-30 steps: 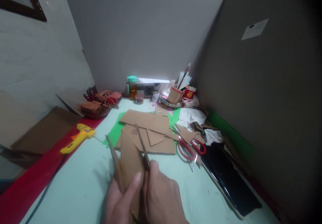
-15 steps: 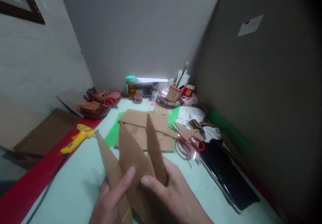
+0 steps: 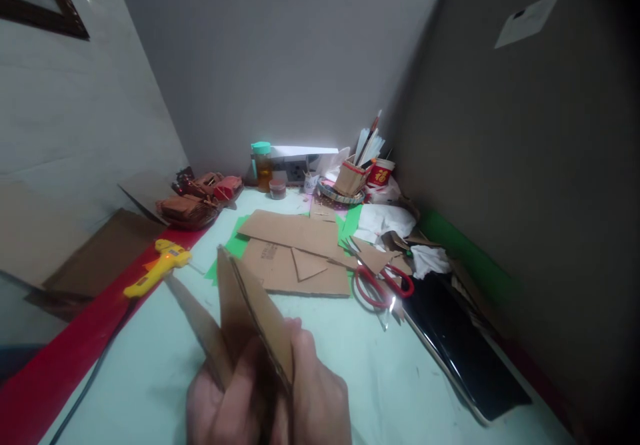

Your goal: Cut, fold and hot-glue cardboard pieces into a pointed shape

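A folded brown cardboard piece (image 3: 265,308) with pointed flaps stands upright between my hands at the near side of the table. My left hand (image 3: 223,398) grips its left part, fingers curled over the narrow left flap and into the fold. On the right, my right hand (image 3: 317,388) is closed around the right panel, with its thumb hidden behind the cardboard. The piece's lower end is partly covered by my hands. Just beyond lie flat cardboard sheets (image 3: 270,271), with a small cardboard triangle (image 3: 306,265) on top.
A yellow hot glue gun (image 3: 160,268) with a cord lies left. Right are red-handled scissors (image 3: 383,285), cardboard scraps and a glossy black object (image 3: 460,345). Farther back stand a stick holder (image 3: 350,178), a teal-lidded bottle (image 3: 263,168) and a basket of reddish-brown items (image 3: 187,211).
The cardboard piece has turned, its right panel now edge-on and leaning left. My right thumb has left its front face, and my left fingers have moved into the fold.
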`<state>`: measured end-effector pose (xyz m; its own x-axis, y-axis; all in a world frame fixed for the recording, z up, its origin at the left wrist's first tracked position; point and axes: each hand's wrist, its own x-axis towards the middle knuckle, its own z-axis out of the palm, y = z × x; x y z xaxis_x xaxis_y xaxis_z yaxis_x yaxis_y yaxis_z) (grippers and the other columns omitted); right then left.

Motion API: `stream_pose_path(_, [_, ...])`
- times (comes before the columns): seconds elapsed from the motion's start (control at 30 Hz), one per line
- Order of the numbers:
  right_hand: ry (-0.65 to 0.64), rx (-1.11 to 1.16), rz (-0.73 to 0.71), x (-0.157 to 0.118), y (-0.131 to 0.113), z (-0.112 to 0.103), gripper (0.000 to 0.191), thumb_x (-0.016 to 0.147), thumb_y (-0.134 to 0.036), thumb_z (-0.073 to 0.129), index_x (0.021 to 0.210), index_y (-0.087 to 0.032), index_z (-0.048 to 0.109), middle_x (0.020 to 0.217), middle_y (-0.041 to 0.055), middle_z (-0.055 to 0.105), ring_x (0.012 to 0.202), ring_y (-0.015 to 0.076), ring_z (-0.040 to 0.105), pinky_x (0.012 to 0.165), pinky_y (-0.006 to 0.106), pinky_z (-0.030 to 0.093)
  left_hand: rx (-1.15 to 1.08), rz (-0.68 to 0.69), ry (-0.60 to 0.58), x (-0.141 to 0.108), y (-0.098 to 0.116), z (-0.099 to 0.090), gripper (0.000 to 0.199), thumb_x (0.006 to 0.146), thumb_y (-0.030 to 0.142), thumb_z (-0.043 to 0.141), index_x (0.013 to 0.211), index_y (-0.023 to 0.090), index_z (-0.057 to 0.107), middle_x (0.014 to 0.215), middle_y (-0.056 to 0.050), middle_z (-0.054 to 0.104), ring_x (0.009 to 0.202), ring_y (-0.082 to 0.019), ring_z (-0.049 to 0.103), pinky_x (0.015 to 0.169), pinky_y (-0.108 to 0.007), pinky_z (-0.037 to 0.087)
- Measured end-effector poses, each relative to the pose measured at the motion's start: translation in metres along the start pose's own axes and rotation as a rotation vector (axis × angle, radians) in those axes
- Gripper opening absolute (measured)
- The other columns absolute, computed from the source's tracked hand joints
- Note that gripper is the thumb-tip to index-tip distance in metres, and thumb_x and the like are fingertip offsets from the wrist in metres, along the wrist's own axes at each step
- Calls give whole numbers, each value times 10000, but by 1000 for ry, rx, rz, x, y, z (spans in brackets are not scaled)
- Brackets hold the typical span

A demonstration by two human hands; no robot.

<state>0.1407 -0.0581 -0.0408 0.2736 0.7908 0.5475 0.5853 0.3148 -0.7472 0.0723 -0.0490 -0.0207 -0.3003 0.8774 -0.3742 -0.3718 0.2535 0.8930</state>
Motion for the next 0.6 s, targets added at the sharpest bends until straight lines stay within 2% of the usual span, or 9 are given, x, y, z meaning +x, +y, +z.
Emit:
stream_pose_path(0.1, [11, -28, -23, -1, 0, 1, 240, 1028, -260, 362, 1142, -204, 566, 666, 25, 649, 494, 193, 644, 462, 263, 488, -53, 52, -61, 0, -1, 5, 519, 600, 483, 898, 971, 165, 723, 856, -77, 813, 984, -359, 752, 756, -332, 632])
stream_pose_path(0.17, [-31, -23, -11, 0, 1, -1, 242, 1008, -245, 362, 1154, -194, 548, 630, 8, 621, 446, 187, 598, 432, 266, 447, -53, 47, -73, 3, -3, 4, 561, 623, 510, 885, 1033, 173, 704, 901, -71, 813, 1007, -342, 746, 778, -320, 626])
stream_pose_path(0.23, [-115, 6, 40, 3, 3, -7, 221, 988, -227, 345, 1086, -206, 542, 588, -18, 589, 408, 178, 540, 411, 266, 402, -30, 24, -64, 7, -2, 3, 585, 666, 524, 859, 1108, 181, 688, 970, -69, 810, 1048, -331, 734, 844, -333, 611])
stream_pose_path(0.3, [-189, 54, 115, 7, 4, -14, 190, 988, -237, 340, 1011, -224, 528, 614, -15, 613, 447, 176, 549, 449, 263, 418, -7, 14, -76, 12, 1, 2, 616, 697, 511, 848, 1192, 191, 670, 1052, -72, 798, 1123, -319, 706, 954, -353, 573])
stream_pose_path(0.4, [-241, 113, 202, 11, 4, -27, 177, 1005, -300, 377, 998, -228, 538, 748, 27, 698, 586, 181, 629, 564, 260, 473, -1, 83, -197, 20, 12, 0, 711, 724, 465, 848, 1352, 269, 577, 1192, -49, 760, 1234, -283, 650, 1053, -354, 515])
stream_pose_path(0.5, [-324, 117, 219, 14, 5, -42, 202, 979, -342, 461, 1049, -214, 600, 783, 39, 722, 597, 178, 634, 567, 250, 479, 17, 194, -271, 26, 25, -4, 794, 698, 435, 873, 1398, 342, 510, 1210, -26, 748, 1233, -284, 652, 1008, -348, 550])
stream_pose_path(0.6, [-347, 120, 193, 19, 5, -56, 233, 939, -385, 584, 1097, -227, 652, 788, 26, 727, 671, 191, 684, 576, 227, 516, 47, 178, -254, 23, 34, -7, 780, 647, 450, 896, 1330, 291, 554, 1107, -48, 778, 1143, -317, 700, 891, -334, 608])
